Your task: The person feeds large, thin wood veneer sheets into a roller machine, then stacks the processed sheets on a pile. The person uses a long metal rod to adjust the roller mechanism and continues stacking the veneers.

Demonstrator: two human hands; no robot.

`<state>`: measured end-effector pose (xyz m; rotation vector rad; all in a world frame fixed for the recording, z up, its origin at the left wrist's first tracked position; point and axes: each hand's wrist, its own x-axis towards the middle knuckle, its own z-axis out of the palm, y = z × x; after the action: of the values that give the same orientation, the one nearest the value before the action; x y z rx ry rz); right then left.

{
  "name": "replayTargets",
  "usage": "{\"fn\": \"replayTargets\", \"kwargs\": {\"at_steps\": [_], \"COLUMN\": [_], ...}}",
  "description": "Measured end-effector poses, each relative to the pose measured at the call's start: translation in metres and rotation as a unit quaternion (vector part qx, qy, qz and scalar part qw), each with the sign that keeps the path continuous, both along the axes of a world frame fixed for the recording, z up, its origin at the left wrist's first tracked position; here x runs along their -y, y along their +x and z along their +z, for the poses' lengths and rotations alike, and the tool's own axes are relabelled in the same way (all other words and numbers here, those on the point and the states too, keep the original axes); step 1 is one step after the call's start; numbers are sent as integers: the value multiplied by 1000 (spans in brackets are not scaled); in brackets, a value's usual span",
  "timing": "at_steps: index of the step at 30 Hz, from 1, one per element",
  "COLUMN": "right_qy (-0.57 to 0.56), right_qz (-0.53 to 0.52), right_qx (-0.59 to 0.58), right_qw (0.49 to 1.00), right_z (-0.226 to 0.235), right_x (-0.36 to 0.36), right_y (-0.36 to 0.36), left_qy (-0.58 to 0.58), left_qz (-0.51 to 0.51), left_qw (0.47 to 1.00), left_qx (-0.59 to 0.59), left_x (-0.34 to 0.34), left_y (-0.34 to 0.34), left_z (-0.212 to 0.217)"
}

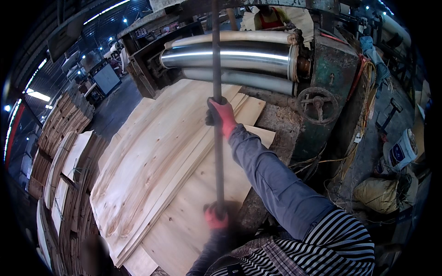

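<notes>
A long, straight grey pole (218, 156) runs upright through the middle of the view, its top passing out at the upper edge. Partway up, my right hand (223, 115), in a red and black work glove, is wrapped round it. My left hand (215, 217), gloved alike, closes on the pole's lower end and looks slightly blurred. Behind and below the pole lies a stack of pale wood veneer sheets (152, 152), with a lower sheet (193, 207) showing on its right. The pole's far end passes in front of a shiny metal roller (189, 56).
A rusty handwheel (317, 106) sits on the machine's green side frame (329, 69). Tied veneer bundles (69, 179) stand at left. On the right floor are a hammer (390, 112), a white bucket (401, 152) and a sack (377, 194). Another person (268, 18) is beyond the rollers.
</notes>
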<state>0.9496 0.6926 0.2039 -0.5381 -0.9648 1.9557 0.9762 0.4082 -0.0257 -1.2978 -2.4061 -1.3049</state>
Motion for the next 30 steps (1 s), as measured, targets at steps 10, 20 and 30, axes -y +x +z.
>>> {"fn": "replayTargets", "kwargs": {"at_steps": [10, 20, 30], "right_qy": [-5, -8, -3], "right_qz": [-6, 18, 10], "right_qx": [-9, -23, -18], "right_qw": [1000, 1000, 1000], "right_z": [-1, -4, -2], "right_x": [0, -4, -2], "right_y": [-1, -1, 1], "left_qy": [13, -52, -40], "left_qz": [1, 4, -12], "left_qw": [999, 998, 999], "left_qx": [-41, 35, 13], "left_x": [-3, 2, 1], "left_y": [0, -8, -10], "left_z": [3, -23, -23]}}
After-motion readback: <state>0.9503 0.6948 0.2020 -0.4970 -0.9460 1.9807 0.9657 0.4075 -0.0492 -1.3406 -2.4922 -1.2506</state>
